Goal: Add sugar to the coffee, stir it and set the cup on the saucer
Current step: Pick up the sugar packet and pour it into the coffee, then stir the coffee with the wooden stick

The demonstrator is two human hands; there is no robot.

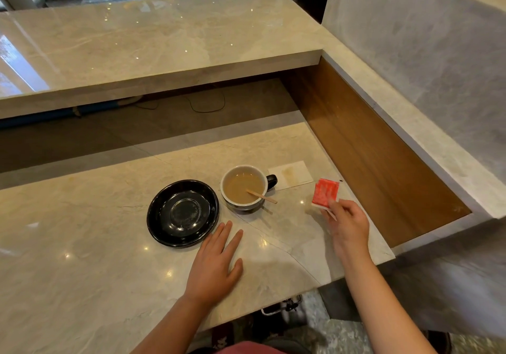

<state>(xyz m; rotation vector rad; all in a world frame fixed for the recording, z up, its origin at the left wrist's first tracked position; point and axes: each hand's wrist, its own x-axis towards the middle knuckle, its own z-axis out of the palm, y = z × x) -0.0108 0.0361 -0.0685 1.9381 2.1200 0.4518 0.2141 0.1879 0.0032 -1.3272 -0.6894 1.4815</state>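
Observation:
A white cup (244,186) with a dark handle holds milky coffee, and a wooden stir stick (261,196) leans in it over the right rim. To its left lies an empty black saucer (183,212). My right hand (347,224) pinches a red sugar packet (325,192) by its lower edge, to the right of the cup and apart from it. My left hand (216,264) lies flat on the marble counter (82,244), fingers spread, just in front of the saucer and holding nothing.
A white paper napkin (291,174) with a brown stain lies behind the cup's handle. A raised marble ledge (153,52) runs along the back, and a wood-lined wall (369,148) closes the right side. The counter's front edge is near my body.

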